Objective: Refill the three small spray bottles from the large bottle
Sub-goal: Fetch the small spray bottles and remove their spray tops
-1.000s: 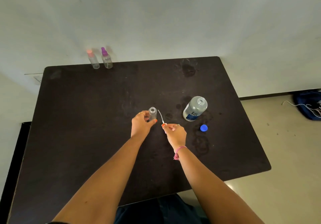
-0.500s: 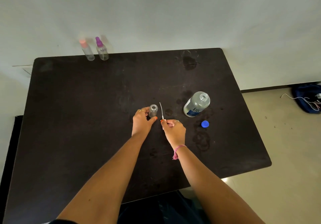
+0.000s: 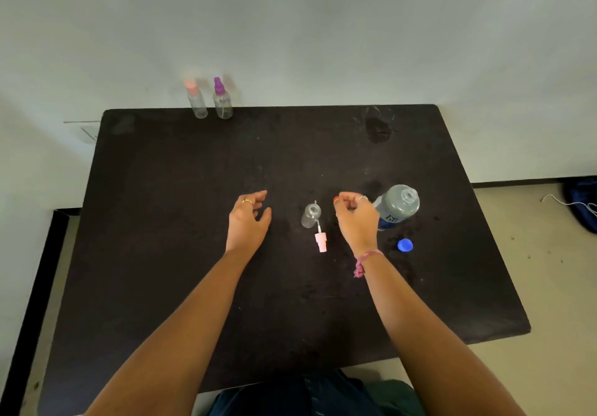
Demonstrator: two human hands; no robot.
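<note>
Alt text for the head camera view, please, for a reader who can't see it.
Both of a person's hands hover empty over a black table, either side of an uncapped small spray bottle whose pink spray head lies beside it. The left hand is open; the right hand, loosely curled, is beside an open large bottle and its blue cap. Two capped spray bottles stand at the far edge.

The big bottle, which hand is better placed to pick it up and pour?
Right. The right hand hovers just beside the big bottle, empty; the left hand lies beyond the small open bottle.
</note>
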